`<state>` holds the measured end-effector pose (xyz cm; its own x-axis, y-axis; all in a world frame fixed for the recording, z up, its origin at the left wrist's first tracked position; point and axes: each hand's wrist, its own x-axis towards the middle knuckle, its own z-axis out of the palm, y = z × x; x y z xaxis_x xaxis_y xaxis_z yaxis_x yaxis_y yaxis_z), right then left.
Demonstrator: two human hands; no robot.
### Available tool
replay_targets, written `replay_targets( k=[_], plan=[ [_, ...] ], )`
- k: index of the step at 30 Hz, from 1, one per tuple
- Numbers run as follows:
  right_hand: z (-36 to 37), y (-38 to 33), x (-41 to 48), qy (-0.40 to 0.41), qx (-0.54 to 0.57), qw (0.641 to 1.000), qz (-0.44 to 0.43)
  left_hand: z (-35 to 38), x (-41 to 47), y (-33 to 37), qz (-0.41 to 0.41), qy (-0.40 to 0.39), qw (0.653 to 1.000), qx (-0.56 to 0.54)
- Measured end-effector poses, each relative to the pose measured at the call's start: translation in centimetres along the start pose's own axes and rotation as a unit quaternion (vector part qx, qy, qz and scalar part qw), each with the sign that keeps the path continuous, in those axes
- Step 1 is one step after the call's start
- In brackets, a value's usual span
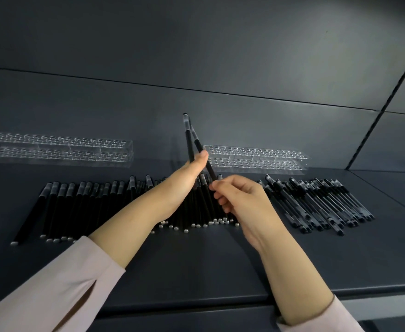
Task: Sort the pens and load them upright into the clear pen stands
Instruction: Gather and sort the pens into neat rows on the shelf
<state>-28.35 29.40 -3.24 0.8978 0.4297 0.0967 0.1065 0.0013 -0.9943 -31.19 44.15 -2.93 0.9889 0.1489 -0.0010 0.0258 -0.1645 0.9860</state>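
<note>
- Dark grey bench point(196, 264) and wall panels frame a head-camera view of two clear pen stands point(57, 149) point(256, 156), both empty, at the back.
- Black pens point(81, 204) lie in a long row, clear-barrelled pens point(321, 207) heaped to the right.
- Left hand point(191, 171) grips one upright pen point(188, 140); right hand point(237, 195) pinches a second, tilted pen point(202, 154) that crosses it.

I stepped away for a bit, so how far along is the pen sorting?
Done: pens lie in two groups, the black-barrel row and the clear-barrel pile. In hand: the left hand holds one pen upright; the right hand holds another. Left: both clear stands look empty, so all loading remains.
</note>
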Motion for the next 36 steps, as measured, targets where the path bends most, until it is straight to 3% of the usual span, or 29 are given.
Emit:
replay_targets(
  k=[2,4,6,8,12,25,31,36],
  plan=[
    [-0.6,0.4,-0.3,0.047,-0.098,0.994,-0.032,-0.4,-0.6,0.4,-0.035,0.066,0.991,0.114],
    [-1.2,0.8,-0.8,0.079,-0.203,0.974,-0.064,-0.7,-1.1,0.1,-0.087,0.125,0.951,0.270],
    [-1.6,1.2,-1.3,0.096,-0.261,0.957,-0.087,-0.8,-1.5,-0.5,-0.156,0.132,0.903,0.379],
    [-1.9,1.6,-1.6,0.100,-0.304,0.941,-0.108,-0.7,-1.8,-1.2,-0.200,0.117,0.866,0.443],
    [-2.1,2.2,-1.9,0.073,-0.356,0.923,-0.127,-0.2,-2.0,-1.9,-0.200,0.118,0.828,0.510],
    [-2.8,2.0,-1.5,0.043,-0.400,0.896,-0.189,0.0,-2.9,-2.1,-0.119,0.114,0.813,0.559],
    [-8.5,-2.0,-0.9,0.077,-0.475,0.849,-0.217,2.1,-2.6,1.9,0.036,0.144,0.790,0.595],
    [-16.6,-4.6,-2.8,0.116,-0.532,0.816,-0.193,8.8,-1.2,4.8,0.134,0.130,0.782,0.595]
  ],
)
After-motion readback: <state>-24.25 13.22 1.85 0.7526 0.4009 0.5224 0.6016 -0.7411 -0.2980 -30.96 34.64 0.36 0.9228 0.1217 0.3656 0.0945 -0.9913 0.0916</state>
